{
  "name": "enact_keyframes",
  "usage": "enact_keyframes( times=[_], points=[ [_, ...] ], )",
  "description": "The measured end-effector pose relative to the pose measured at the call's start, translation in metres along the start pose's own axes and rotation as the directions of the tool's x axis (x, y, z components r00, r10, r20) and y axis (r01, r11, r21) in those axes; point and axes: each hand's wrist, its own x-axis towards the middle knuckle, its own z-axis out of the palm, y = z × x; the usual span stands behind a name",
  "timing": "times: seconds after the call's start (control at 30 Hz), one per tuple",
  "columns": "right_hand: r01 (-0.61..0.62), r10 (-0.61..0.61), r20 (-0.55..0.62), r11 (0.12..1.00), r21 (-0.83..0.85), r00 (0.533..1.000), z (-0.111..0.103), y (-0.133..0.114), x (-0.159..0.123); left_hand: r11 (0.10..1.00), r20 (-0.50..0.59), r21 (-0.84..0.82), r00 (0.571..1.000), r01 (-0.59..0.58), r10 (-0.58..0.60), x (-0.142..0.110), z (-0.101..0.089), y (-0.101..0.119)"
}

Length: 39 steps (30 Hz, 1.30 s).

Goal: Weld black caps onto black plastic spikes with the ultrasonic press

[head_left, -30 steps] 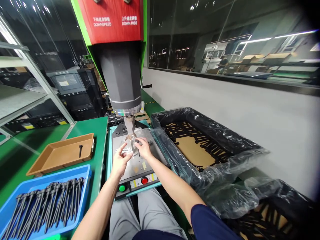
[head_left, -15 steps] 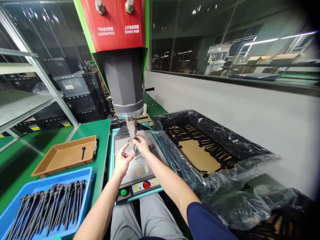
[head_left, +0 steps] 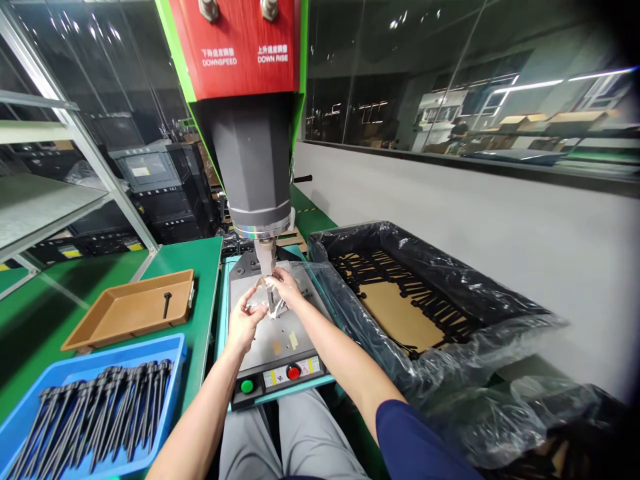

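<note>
My left hand (head_left: 246, 321) is at the left of a small metal fixture (head_left: 272, 301) on the press's grey base plate (head_left: 265, 347). Its thumb and forefinger are apart, with nothing visible between them. From the right, my right hand (head_left: 286, 285) reaches to the top of the fixture, just below the pale metal horn (head_left: 265, 256) of the press. Its fingers are bent together at the fixture; whatever they hold is too small and hidden to make out. Clear, shiny material shows around the fixture between both hands.
At left, a blue tray (head_left: 173, 400) holds several long black plastic stems. A brown tray (head_left: 115, 313) behind it carries one black piece (head_left: 167, 305). On the right stands a plastic-lined bin (head_left: 520, 320) with black parts and cardboard. Green (head_left: 247, 386) and red (head_left: 293, 371) buttons sit in front.
The dark piece seen at my right fingertips earlier no longer shows there. My right hand has shifted slightly at the fixture; my left hand stays nearly in place. The view has moved a little.
</note>
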Motion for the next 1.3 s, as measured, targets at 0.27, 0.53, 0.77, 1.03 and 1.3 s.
enact_keyframes(
  times=[0.27,0.53,0.77,1.03,1.3],
  points=[
    [-0.021,0.019,0.037,0.998,0.054,0.999,-0.005,0.002,0.003,1.0,0.001,-0.007,1.0,0.012,-0.012,0.001,-0.001,-0.005],
    [-0.106,0.117,-0.038,0.97,0.218,0.992,-0.007,0.007,-0.014,0.999,-0.021,0.015,0.999,-0.032,0.032,0.0,-0.006,-0.015],
    [-0.303,0.334,0.014,0.834,0.461,0.942,-0.035,0.028,-0.039,0.998,-0.037,0.053,0.999,-0.031,0.033,0.001,-0.015,-0.028],
    [-0.44,0.575,0.103,0.486,0.755,0.812,-0.069,0.015,-0.023,0.998,-0.014,0.044,0.999,-0.042,0.043,0.007,-0.02,-0.035],
    [-0.386,0.607,-0.038,0.55,0.741,0.794,-0.064,0.014,-0.006,0.999,-0.018,0.045,1.0,0.005,-0.004,0.012,-0.027,-0.038]
  ],
)
